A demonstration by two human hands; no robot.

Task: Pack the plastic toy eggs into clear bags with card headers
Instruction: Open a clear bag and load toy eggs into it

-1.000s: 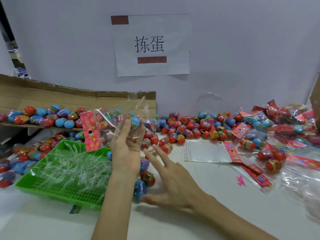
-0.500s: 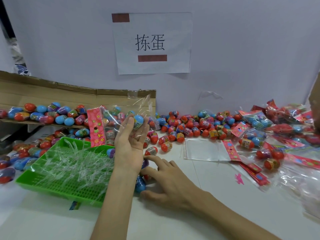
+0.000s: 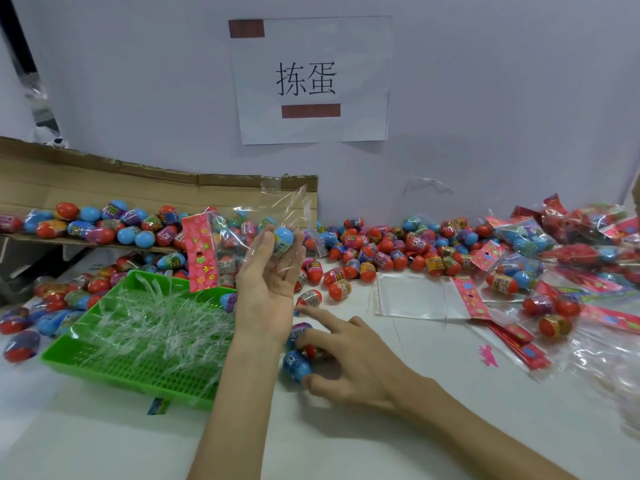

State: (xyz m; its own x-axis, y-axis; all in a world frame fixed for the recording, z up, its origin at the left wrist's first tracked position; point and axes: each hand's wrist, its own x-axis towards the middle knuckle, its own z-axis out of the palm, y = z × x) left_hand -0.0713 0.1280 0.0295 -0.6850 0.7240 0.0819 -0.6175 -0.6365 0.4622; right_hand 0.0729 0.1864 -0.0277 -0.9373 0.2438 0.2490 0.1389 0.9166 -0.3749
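Observation:
My left hand (image 3: 268, 289) is raised above the table, palm toward me, and holds a clear bag (image 3: 256, 233) with a pink flowered card header (image 3: 200, 252). A blue egg (image 3: 283, 239) sits in the bag at my fingertips. My right hand (image 3: 346, 355) lies low on the table, fingers curled round a blue egg (image 3: 296, 367) and a red one (image 3: 310, 350) beside it. A long heap of red and blue toy eggs (image 3: 381, 247) runs along the wall.
A green slotted tray (image 3: 135, 368) of clear plastic strips stands at the left. A cardboard flap (image 3: 104, 188) carries more eggs. An empty bag with header (image 3: 426, 297) lies flat at centre right. Filled bags (image 3: 554, 237) and spare headers (image 3: 519, 341) pile at the right.
My right hand has come down from spread fingers onto the eggs near my left wrist and curled round them. My left hand has lifted the bag slightly.

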